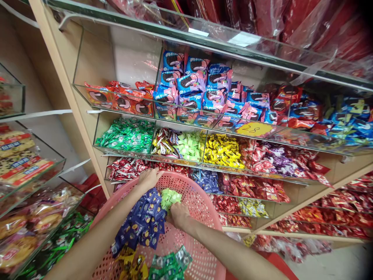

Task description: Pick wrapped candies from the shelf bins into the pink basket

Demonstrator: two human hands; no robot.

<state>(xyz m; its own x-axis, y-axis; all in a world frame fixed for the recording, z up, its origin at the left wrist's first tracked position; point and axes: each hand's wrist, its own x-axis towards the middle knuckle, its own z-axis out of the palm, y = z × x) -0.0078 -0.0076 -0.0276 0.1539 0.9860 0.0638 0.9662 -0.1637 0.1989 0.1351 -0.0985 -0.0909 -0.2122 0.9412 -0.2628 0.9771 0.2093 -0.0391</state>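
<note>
The basket (201,200), probably light and springy, suits rim holding: left hand (149,180) grips at eleven o'clock, right hand (178,215) unclear.

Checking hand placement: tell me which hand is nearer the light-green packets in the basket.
Right. The right hand is at the edge of the light-green packets; the left hand is farther off, on the rim of the pink basket.

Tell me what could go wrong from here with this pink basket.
The light green packets lie against the purple packets, so the piles might mix if your right grip nudges them. Your left grip is at the far rim of the basket; pressing there could perhaps tilt it. The rim also looks close to the red and white packets behind, so a bump might disturb them.
</note>
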